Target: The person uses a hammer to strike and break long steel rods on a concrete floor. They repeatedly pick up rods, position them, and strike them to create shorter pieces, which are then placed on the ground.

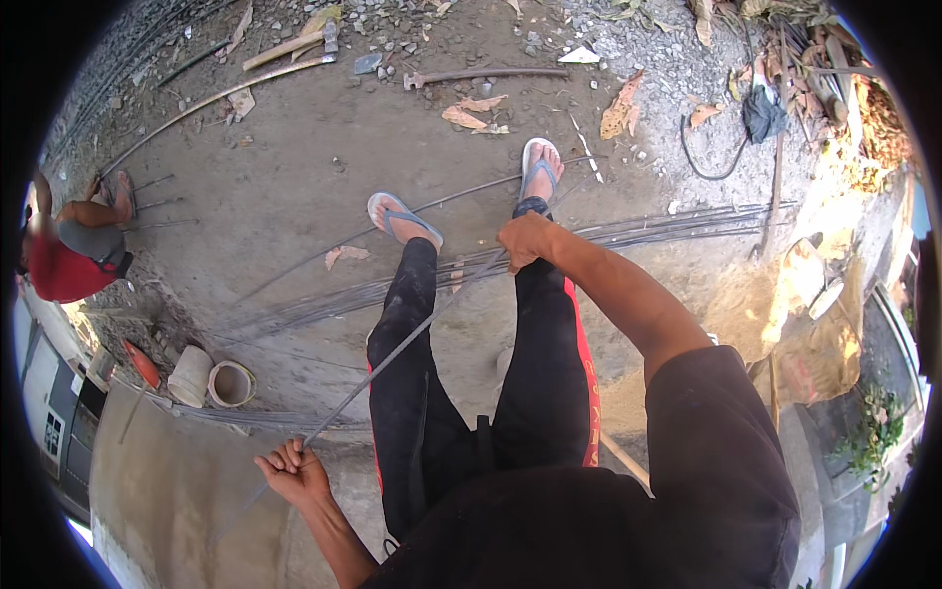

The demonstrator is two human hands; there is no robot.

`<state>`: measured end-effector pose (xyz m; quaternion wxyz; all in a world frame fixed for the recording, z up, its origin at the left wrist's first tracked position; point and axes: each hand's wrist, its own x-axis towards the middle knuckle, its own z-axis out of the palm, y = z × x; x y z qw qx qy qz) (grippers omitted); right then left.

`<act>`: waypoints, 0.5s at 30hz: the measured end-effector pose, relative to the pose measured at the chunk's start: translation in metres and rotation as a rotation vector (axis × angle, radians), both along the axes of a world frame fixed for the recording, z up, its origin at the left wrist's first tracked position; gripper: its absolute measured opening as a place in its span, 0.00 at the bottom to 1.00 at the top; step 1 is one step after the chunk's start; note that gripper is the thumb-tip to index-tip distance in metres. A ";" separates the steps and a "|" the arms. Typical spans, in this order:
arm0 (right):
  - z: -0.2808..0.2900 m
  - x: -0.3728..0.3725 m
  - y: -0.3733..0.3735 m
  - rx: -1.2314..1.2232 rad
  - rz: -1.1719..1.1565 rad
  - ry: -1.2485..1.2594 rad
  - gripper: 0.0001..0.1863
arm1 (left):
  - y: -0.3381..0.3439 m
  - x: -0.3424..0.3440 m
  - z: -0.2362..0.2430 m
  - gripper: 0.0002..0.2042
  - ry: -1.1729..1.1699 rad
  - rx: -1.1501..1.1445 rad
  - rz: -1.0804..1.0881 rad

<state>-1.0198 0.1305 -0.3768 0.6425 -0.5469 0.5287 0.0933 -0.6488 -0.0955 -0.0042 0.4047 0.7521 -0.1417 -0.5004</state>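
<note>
I hold a long grey steel bar diagonally across my legs, from lower left to upper right. My left hand has its fingers curled around the bar beside my left thigh. My right hand grips it higher up, just over my right shin. Beneath the bar are my black trousers with red side stripes and my feet in flip-flops. A bundle of thin bars runs across the dirty ground behind my legs, and a single bar passes near my feet.
A co-worker in red crouches at left near short bars. Two buckets and an orange tool lie below them. At top are a wooden-handled hammer, a rusty hammer and rubble. A dark cloth lies right.
</note>
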 end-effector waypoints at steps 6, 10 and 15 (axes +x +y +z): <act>0.131 0.003 -0.049 -0.144 -0.334 -0.227 0.32 | 0.013 -0.110 0.070 0.32 0.089 -0.186 -0.283; 0.172 -0.018 -0.017 -0.335 -0.596 -0.075 0.33 | 0.041 -0.185 0.123 0.35 0.193 -0.303 -0.568; 0.198 -0.053 0.025 -0.448 -0.933 0.029 0.34 | 0.064 -0.273 0.163 0.36 0.475 -0.438 -1.019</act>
